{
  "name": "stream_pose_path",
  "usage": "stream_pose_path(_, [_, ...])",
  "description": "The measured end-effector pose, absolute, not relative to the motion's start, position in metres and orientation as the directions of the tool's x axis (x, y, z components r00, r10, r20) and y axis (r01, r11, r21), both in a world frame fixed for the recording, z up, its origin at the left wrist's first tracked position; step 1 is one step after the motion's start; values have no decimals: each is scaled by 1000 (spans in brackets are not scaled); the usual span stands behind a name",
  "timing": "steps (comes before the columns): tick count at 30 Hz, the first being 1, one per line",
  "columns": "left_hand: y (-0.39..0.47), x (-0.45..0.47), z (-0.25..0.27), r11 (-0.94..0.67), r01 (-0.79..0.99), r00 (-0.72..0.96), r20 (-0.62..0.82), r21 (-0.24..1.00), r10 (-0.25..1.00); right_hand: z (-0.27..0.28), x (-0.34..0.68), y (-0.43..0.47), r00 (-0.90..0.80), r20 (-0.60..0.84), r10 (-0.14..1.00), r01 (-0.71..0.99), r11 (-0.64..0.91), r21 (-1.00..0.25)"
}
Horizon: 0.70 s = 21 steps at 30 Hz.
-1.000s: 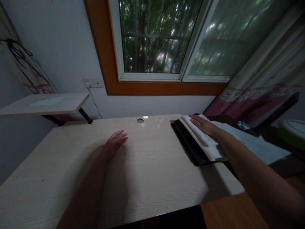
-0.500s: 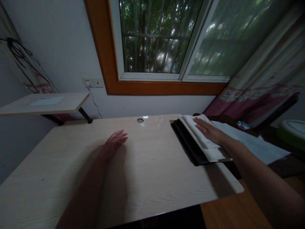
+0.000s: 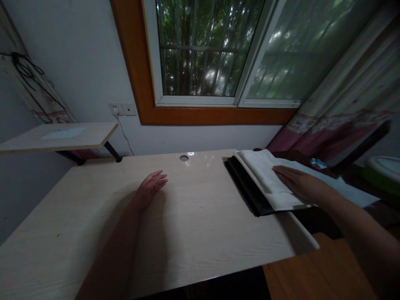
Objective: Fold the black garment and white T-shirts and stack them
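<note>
Over the pale wooden desk [image 3: 200, 233], my left hand [image 3: 151, 188] hovers or rests with its fingers loosely stretched and nothing in it. My right hand [image 3: 301, 183] lies flat, fingers extended, at the right side of a folded white cloth [image 3: 258, 168]. That cloth sits on a folded black cloth or garment [image 3: 246, 189], whose left part sticks out from under it at the desk's right end. How far my right fingers press on the white cloth cannot be made out.
At the left a raised shelf [image 3: 103, 135] on black legs carries a paper sheet [image 3: 64, 133]. A cable hole [image 3: 184, 158] is near the desk's back edge. Beyond the right end are a pale sheet [image 3: 353, 187], a green container [image 3: 384, 173] and a wooden seat [image 3: 315, 266].
My right hand has slid rightward across the white cloth, away from its middle. My left hand and the cloths have stayed in place.
</note>
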<state>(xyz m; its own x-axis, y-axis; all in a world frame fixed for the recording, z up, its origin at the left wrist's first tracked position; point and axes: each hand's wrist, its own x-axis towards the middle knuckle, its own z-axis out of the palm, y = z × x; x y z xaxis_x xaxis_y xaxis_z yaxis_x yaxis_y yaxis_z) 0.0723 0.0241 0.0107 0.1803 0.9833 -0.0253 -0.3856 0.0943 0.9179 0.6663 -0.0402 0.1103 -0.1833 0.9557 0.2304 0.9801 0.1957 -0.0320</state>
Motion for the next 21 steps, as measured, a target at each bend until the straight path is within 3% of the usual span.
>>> stream_pose_path(4, [26, 71, 6, 75, -378, 156, -17, 923, 988, 126, 651, -48, -119, 402, 908, 993, 117, 31])
stream_pose_path(7, [26, 73, 2, 16, -339, 113, 24, 941, 993, 139, 613, -55, -97, 541, 835, 988, 146, -48])
stream_pose_path(10, [25, 78, -1, -72, -220, 69, 89, 973, 994, 145, 561, -61, -103, 633, 767, 957, 249, -146])
stream_pose_path(14, [25, 81, -3, -205, 82, 88, 197, 975, 976, 134, 495, -60, -309, 609, 730, 824, 525, -212])
stream_pose_path(17, [22, 77, -1, -353, 325, 188, 306, 877, 933, 115, 455, -54, -449, 533, 717, 718, 645, -262])
stream_pose_path(21, [10, 63, 6, -536, 589, 400, 358, 605, 844, 89, 412, -45, -558, 451, 696, 616, 712, -337])
